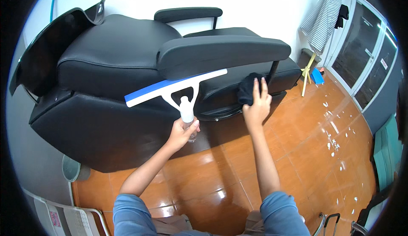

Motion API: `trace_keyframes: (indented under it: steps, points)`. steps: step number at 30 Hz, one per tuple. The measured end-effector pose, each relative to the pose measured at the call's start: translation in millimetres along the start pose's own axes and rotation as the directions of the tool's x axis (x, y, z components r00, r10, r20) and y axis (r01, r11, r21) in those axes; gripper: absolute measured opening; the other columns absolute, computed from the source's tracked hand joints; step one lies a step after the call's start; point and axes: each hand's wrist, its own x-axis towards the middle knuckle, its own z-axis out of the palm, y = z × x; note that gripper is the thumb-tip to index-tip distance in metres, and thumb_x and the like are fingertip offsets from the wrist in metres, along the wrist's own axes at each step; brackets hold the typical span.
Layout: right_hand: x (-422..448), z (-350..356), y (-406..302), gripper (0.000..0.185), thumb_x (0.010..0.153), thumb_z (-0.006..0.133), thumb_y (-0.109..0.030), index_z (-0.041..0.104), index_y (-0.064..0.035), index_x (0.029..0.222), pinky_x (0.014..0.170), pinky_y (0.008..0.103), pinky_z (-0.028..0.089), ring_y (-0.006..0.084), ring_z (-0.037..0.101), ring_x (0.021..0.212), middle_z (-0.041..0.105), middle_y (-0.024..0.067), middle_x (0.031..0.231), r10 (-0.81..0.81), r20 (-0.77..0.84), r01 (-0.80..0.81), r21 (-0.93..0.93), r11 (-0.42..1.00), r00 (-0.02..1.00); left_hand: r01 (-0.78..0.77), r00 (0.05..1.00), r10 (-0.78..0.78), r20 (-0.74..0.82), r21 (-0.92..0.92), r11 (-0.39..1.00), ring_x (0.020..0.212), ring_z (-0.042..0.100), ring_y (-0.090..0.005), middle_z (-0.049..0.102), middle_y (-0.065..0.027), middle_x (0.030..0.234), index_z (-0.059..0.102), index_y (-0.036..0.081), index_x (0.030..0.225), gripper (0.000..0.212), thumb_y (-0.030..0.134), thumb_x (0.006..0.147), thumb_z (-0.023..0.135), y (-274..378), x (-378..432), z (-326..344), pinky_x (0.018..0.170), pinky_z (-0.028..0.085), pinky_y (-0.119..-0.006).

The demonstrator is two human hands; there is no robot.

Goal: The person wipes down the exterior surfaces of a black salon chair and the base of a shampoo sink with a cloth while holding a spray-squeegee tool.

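Note:
My left hand [181,134] grips the clear bottle handle of a white squeegee [187,110] with a blue strip along its wide head. The squeegee's head slants upward to the right, in front of the near padded armrest [223,55] of a black leather shampoo chair [121,118]. In my right hand [258,105] a black cloth [249,89] is pressed against the side of the chair's seat, just below the armrest. A glossy black wash basin [54,51] stands at the chair's left end. The far armrest [188,13] is near the white wall.
A grey bucket [75,169] stands by the chair's lower left. White scraps [333,145] litter the orange tiled floor [296,159]. On the right are a yellow coat stand [306,71] with a striped cloth [322,19], a blue dustpan [317,76], glass doors [360,41] and a green padded seat [385,153].

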Motion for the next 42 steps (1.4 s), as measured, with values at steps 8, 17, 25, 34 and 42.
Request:
trace_keyframes:
  steps: [8,17,25,34,42]
  points:
    - [-43.9,-10.5,-59.8,0.081,0.051,0.071,-0.006,0.054,-0.0266,0.127,0.069,0.0331,0.040,0.0223,0.048,0.086,0.042,-0.0039,0.141,-0.454,0.217,0.436,0.128,0.891,0.864,-0.023,0.998,0.013,-0.060,-0.165,0.986,0.071,0.057,-0.0102,0.058,-0.0019,0.076,0.055,0.003,0.086,0.019,0.021,0.092,0.059,1.7,10.2,26.4,0.066,0.046,-0.026]
    - [3.5,-22.8,-11.9,0.075,0.051,0.061,0.004,0.058,-0.0209,0.122,0.074,0.0356,0.042,0.0262,0.050,0.093,0.048,-0.0030,0.132,-0.023,0.071,0.025,-0.033,0.999,0.997,0.037,0.998,-0.042,-0.049,-0.100,0.994,0.070,0.056,-0.0092,0.058,-0.0014,0.076,0.056,0.004,0.086,0.019,0.022,0.092,0.059,8.6,2.6,12.6,0.065,0.046,-0.025]
    - [-31.0,-21.7,-68.1,0.069,0.052,0.066,-0.002,0.059,-0.0185,0.118,0.074,0.0356,0.041,0.0250,0.049,0.095,0.048,-0.0014,0.129,-0.252,0.177,0.241,0.083,0.967,0.951,0.076,0.994,-0.083,-0.064,-0.116,0.990,0.068,0.055,-0.0091,0.057,-0.0015,0.073,0.056,0.004,0.088,0.019,0.022,0.091,0.060,6.3,0.3,16.5,0.063,0.045,-0.025]
    - [-40.5,-9.4,-27.1,0.059,0.055,0.066,-0.005,0.064,-0.0244,0.111,0.072,0.0342,0.039,0.0201,0.050,0.090,0.053,-0.0056,0.124,-0.539,0.153,0.527,0.114,0.842,0.828,0.051,0.995,-0.056,-0.081,-0.067,0.996,0.067,0.055,-0.0095,0.057,-0.0016,0.073,0.056,0.003,0.089,0.021,0.023,0.091,0.061,5.8,-0.2,14.1,0.061,0.044,-0.025]
    - [-6.0,-8.4,-2.9,0.071,0.049,0.060,0.005,0.064,-0.0213,0.115,0.079,0.0346,0.044,0.0263,0.051,0.094,0.054,-0.0023,0.122,-0.122,0.003,0.118,0.246,0.962,0.992,0.069,0.997,-0.071,-0.023,-0.062,0.996,0.068,0.056,-0.0088,0.057,-0.0013,0.074,0.056,0.004,0.087,0.021,0.024,0.091,0.061,5.5,-1.1,9.1,0.063,0.044,-0.025]
